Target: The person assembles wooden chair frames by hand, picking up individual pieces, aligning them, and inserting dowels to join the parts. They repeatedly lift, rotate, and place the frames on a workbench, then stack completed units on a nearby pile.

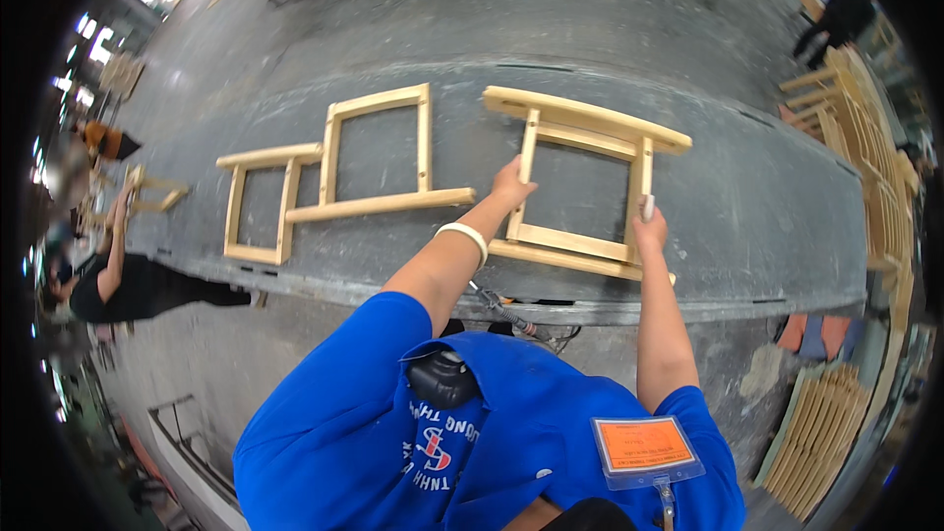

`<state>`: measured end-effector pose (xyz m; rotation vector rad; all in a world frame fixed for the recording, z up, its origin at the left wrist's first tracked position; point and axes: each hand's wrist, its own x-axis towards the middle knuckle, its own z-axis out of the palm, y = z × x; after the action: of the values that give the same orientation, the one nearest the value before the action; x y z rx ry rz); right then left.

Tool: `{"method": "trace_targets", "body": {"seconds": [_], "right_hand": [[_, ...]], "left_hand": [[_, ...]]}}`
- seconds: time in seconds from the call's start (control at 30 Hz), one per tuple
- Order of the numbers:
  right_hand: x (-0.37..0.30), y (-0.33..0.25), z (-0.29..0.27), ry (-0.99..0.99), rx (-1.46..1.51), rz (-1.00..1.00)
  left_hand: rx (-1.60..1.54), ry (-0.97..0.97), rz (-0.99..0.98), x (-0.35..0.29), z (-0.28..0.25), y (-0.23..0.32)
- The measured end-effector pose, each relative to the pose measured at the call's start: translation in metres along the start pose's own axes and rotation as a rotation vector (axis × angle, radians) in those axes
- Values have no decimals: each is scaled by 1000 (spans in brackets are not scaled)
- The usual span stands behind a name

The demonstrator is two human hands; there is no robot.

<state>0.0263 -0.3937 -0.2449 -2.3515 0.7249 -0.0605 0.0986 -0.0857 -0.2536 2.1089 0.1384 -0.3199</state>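
Looks like a handling step: wooden frame (575, 241) on or just above the bench (772, 211), left hand (511, 185) closed on its left rail. Right hand (650, 230) at right rail with small white piece (647, 207), exact grip unclear; next move likely needs even two-sided support. Both arms reach forward, left slanting rightward.

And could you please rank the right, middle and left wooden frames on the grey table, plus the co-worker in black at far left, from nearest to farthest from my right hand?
1. Right frame: at your right hand.
2. Middle frame: to its left.
3. Left frame: further left.
4. Co-worker: far left.
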Motion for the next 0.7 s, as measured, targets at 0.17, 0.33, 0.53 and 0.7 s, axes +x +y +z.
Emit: {"method": "trace_targets", "body": {"seconds": [0.17,0.33,0.53,0.7], "right_hand": [[5,3,1,-9,76,95],[8,13,6,32,18,84],[15,24,3,-8,49,-9],[14,35,-25,130,449,16]], "left_hand": [[16,-65,-10,0,2,7],[10,-114,-16,2,-1,9],[61,-68,89,-16,-19,4],[-827,2,-425,-66,-89,-51]]}}
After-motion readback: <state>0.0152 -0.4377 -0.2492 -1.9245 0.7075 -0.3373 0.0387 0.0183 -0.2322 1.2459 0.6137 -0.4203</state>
